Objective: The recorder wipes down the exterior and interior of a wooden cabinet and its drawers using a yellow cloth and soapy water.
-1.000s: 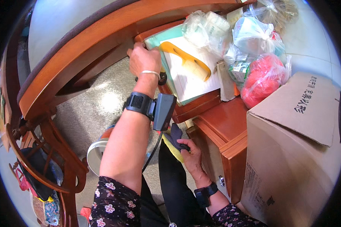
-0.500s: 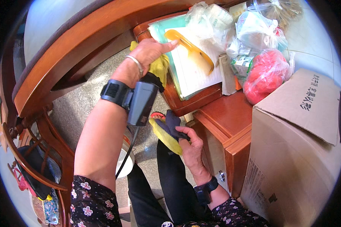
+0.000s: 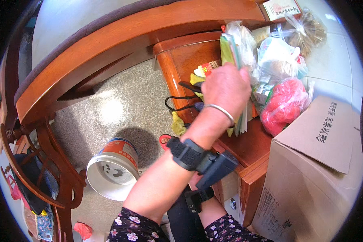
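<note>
My left hand [image 3: 226, 86] is closed round a stack of papers and folders [image 3: 231, 50], tilted up on edge over the wooden stand. Its fingertips are hidden behind the stack. Beside and below that hand, a yellow and dark cloth item [image 3: 179, 123] with black cords hangs over the stand's edge; whether the hand also grips it does not show. My left forearm crosses in front of my right hand. Only the right wrist, with a black strap, shows beneath it, so the right fingers and anything in them are out of sight.
A small red and cream box [image 3: 207, 68] lies on the wooden stand [image 3: 181, 54]. Several plastic bags, one with red contents [image 3: 285, 105], crowd the right side. A large cardboard box [image 3: 310, 177] stands nearer. On the floor is a white bucket [image 3: 112, 177], left of my arm.
My left hand has moved right and grasped the papers, which lay flat and are now tilted up. The yellow comb-like object is no longer visible. My right hand has become hidden.
</note>
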`<state>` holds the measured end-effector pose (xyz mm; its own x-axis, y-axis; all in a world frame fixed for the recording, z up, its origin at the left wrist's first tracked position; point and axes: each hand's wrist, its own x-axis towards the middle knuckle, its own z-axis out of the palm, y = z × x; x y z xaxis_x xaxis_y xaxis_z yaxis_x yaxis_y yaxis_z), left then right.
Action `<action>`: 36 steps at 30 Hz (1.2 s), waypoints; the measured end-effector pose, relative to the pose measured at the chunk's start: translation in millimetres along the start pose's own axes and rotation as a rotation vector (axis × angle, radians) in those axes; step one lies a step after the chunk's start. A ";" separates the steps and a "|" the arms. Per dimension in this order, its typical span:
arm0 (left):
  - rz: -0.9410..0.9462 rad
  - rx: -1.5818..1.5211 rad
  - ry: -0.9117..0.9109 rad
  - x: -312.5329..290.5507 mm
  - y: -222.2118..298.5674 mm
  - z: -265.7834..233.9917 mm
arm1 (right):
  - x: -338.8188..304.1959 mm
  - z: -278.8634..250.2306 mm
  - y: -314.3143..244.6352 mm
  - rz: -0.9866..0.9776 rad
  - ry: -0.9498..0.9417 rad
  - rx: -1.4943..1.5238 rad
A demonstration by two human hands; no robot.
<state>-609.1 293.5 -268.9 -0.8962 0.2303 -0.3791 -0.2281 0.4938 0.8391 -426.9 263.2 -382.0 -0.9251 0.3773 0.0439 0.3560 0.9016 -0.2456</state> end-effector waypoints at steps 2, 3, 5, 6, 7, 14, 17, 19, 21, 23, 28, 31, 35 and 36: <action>0.025 0.007 0.040 -7.3 10.7 9.7 | 12.6 -8.9 -5.9 0.074 -0.085 -0.139; 0.026 0.020 0.033 -9.7 6.5 8.1 | 14.8 -4.6 -14.8 0.099 -0.128 -0.168; 0.026 0.001 0.026 -13.7 8.6 8.5 | 27.9 -2.3 -20.7 0.118 -0.177 -0.222; 0.027 -0.014 0.028 -14.1 11.3 11.0 | 38.2 -2.3 -20.6 0.132 -0.198 -0.256; 0.038 -0.030 0.033 -13.9 13.5 13.4 | 48.2 -3.2 -19.7 0.126 -0.195 -0.268; 0.069 -0.003 0.060 -11.1 6.8 21.5 | 120.5 29.4 -39.8 -0.195 -0.013 -0.025; 0.120 0.023 0.014 -9.7 13.8 22.2 | 165.5 32.0 -47.4 -0.182 0.019 -0.009; 0.143 0.121 0.000 -7.6 5.9 12.4 | 186.8 45.8 -67.5 -0.155 0.041 0.113; 0.179 0.144 -0.038 -8.2 16.6 9.8 | 200.4 48.2 -65.9 -0.159 0.126 0.050; 0.183 0.224 -0.059 -6.1 11.1 -2.2 | 198.1 53.6 -78.3 -0.169 0.179 0.104; 0.230 0.397 -0.294 4.9 10.6 -30.3 | 169.1 56.6 -52.2 -0.185 0.042 0.102; 0.204 0.479 -0.265 2.2 8.7 -42.8 | 138.7 47.4 -35.8 -0.597 0.062 -0.071; 0.109 0.387 -0.226 -1.5 -15.6 -50.1 | 99.0 60.6 -41.5 -0.625 -0.209 -0.534; 0.097 0.391 -0.231 -4.2 -31.2 -55.5 | 87.2 61.5 -42.1 -0.474 -0.308 -0.255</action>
<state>-619.4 230.6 -271.8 -0.7878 0.4499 -0.4206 0.0528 0.7297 0.6817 -530.7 245.1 -427.4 -0.9724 -0.1212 -0.1994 -0.1182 0.9926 -0.0270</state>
